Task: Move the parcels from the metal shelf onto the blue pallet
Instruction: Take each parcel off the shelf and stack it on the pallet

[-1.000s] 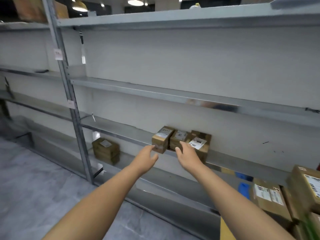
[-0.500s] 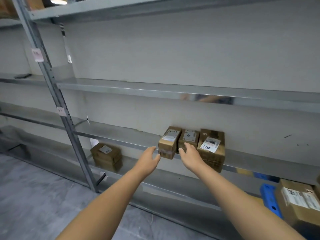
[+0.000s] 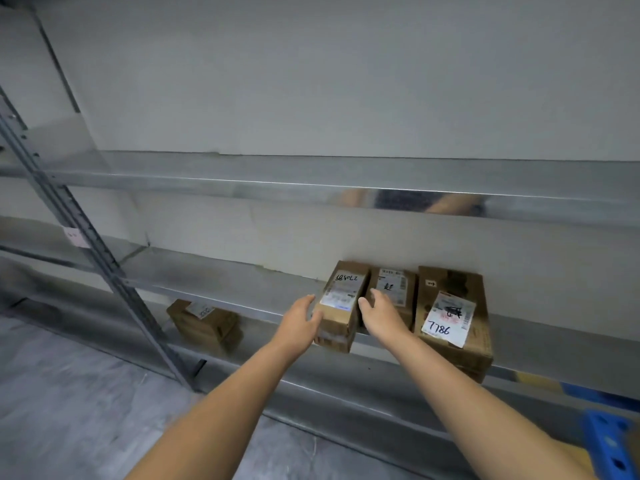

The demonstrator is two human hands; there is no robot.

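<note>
Three cardboard parcels stand side by side on the metal shelf (image 3: 221, 289). The leftmost, narrow parcel (image 3: 341, 303) overhangs the shelf's front edge. My left hand (image 3: 300, 322) presses against its left side and my right hand (image 3: 382, 317) lies along its right side, so it is clasped between both. The middle parcel (image 3: 394, 285) is partly hidden behind my right hand. The larger right parcel (image 3: 457, 327) bears a white label reading 7786. A corner of the blue pallet (image 3: 609, 441) shows at the bottom right.
A fourth parcel (image 3: 204, 323) sits on the lower shelf to the left. A grey slotted upright (image 3: 86, 244) runs diagonally at the left. An unloaded shelf board (image 3: 311, 181) spans above. Grey floor lies at the bottom left.
The camera has come closer to the shelf. Both hands have reached forward and closed in on the two sides of the leftmost parcel.
</note>
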